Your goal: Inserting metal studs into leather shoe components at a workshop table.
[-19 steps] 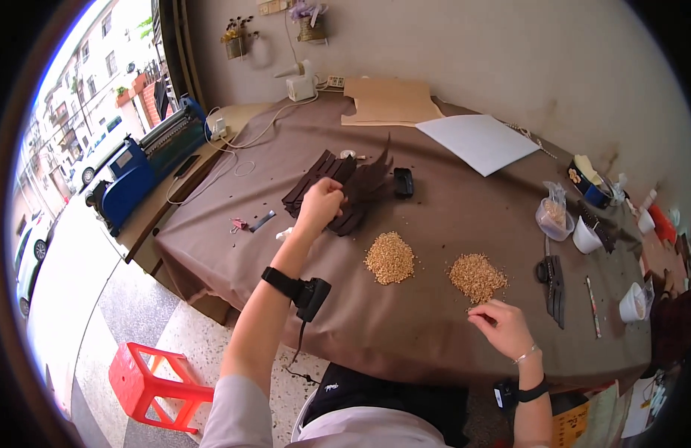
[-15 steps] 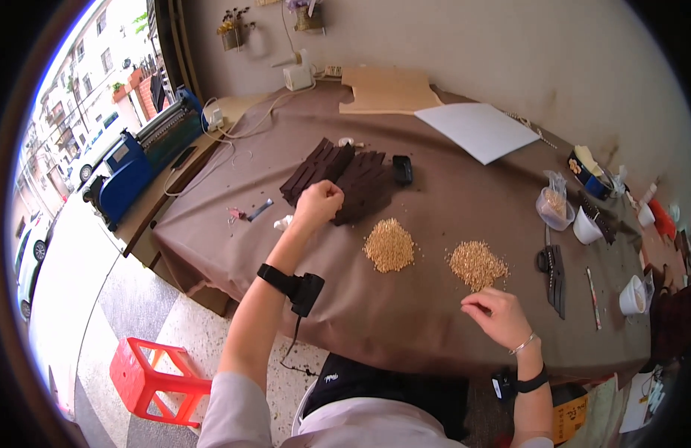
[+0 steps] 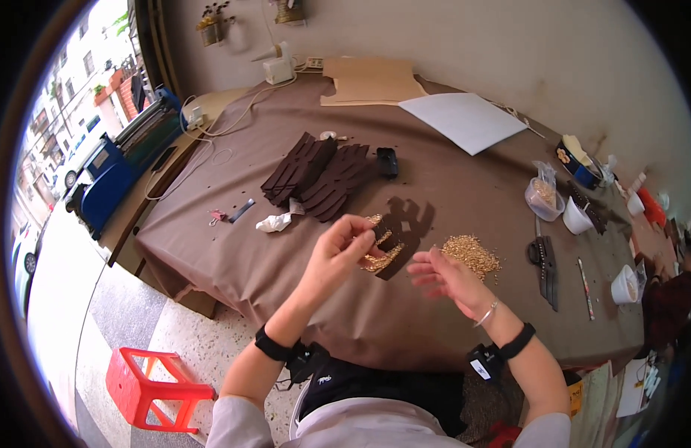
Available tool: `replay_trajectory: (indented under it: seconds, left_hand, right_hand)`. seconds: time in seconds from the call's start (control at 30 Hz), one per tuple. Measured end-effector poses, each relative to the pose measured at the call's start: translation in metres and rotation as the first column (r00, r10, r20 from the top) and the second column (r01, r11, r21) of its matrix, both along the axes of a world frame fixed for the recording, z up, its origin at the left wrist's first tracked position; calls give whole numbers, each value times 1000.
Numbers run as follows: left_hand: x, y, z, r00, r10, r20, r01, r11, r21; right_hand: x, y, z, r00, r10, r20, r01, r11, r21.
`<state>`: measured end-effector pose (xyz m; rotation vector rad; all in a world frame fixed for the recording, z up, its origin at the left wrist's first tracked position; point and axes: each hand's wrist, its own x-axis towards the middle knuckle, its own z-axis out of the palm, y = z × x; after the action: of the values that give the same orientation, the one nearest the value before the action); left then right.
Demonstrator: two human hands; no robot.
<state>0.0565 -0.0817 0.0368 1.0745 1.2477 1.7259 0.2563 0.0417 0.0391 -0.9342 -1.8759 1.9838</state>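
Note:
Pinched in my left hand (image 3: 344, 252) is a dark brown slotted strip piece (image 3: 392, 225), held over the left pile of small gold beads (image 3: 383, 258). Gold shows through and around its slots, and a shadow falls on the cloth beyond it. My right hand (image 3: 448, 277) is open with its fingers apart, just left of and in front of the right bead pile (image 3: 474, 256); nothing shows in it. Farther back lies a stack of similar dark brown slotted pieces (image 3: 316, 178), spread in two overlapping groups.
A brown cloth (image 3: 286, 257) covers the table. A small black box (image 3: 387, 163) stands beside the stack; crumpled white tissue (image 3: 274, 223) lies in front. Scissors (image 3: 538, 250), a pen-like stick (image 3: 586, 289) and white cups (image 3: 577, 218) are at right. A red stool (image 3: 148, 388) stands left.
My left hand has come from the stack toward me and right, bringing a dark slotted piece over the left bead pile. My right hand has moved left and opened its fingers.

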Motion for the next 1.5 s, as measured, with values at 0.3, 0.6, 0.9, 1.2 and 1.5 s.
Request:
replay_trajectory:
  seconds: [0.3, 0.6, 0.9, 1.2, 1.5]
  left_hand:
    - [25, -10, -13, 958, -195, -208, 135, 953, -272]
    - [41, -14, -31, 931, -281, 233, 324, 931, -169]
    - [41, -20, -29, 926, -324, 192, 368, 885, -284]
    - [47, -13, -25, 929, -307, 208, 357, 891, -280]
    - [-16, -6, 19, 985, 86, -150, -107, 984, -139]
  right_hand:
    - [1, 3, 8, 962, -92, -258, 41, 980, -196]
    - [12, -7, 4, 983, 179, -32, -176, 982, 71]
    - [12, -1, -18, 955, 295, -19, -287, 939, 188]
    - [39, 0, -3, 963, 264, 60, -267, 962, 61]
    - [173, 125, -35, 804, -557, 207, 218, 601, 769]
